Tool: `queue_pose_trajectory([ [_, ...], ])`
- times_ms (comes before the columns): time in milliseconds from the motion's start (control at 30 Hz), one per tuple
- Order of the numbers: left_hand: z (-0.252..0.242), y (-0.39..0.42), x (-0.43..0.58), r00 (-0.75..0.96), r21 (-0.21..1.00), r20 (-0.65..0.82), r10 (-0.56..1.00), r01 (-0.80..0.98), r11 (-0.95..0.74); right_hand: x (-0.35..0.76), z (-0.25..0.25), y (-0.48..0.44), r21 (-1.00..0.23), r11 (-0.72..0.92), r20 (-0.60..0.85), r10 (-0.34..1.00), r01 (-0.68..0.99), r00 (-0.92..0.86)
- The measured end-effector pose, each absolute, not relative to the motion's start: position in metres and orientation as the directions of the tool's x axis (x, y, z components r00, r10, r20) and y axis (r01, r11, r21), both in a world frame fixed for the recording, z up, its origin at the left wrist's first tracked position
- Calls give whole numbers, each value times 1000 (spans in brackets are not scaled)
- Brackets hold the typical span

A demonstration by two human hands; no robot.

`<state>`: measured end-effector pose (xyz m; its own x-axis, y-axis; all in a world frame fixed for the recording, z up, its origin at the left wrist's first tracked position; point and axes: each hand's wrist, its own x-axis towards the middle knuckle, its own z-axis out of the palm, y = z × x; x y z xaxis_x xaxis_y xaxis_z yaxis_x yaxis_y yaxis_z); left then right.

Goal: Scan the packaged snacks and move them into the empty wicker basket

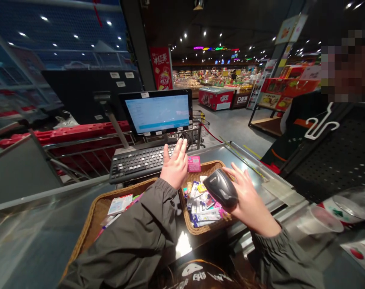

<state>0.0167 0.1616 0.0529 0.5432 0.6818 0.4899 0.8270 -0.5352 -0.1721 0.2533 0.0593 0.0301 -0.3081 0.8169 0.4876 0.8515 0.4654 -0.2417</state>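
My left hand (176,166) is raised beside the right end of the black keyboard (137,160), its fingers stretched out. A small pink packet (194,163) shows right beside it, at the far rim of the right basket; I cannot tell whether the hand touches it. In my right hand (250,202) is a black barcode scanner (221,188), held above the right wicker basket (197,230). Several small colourful packets (204,214) lie in that basket, partly hidden by the scanner. Another wicker basket (93,208) with a few packages (120,204) stands to the left, partly covered by my left sleeve.
A lit monitor (160,112) stands behind the keyboard. The metal counter (34,237) extends to the left. At the right are plastic tubs (347,210), a black perforated panel (339,156) with white hangers (321,126), and another person (299,120) in dark clothes.
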Motion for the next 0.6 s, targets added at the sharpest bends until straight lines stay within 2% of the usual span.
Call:
queue_pose_trajectory([
  [467, 47, 139, -34, 512, -285, 501, 698, 859, -426, 201, 34, 43, -218, 514, 473, 799, 830, -371],
  [600, 46, 135, -45, 498, -284, 521, 693, 867, -409, 190, 35, 39, -218, 520, 468, 798, 826, -379],
])
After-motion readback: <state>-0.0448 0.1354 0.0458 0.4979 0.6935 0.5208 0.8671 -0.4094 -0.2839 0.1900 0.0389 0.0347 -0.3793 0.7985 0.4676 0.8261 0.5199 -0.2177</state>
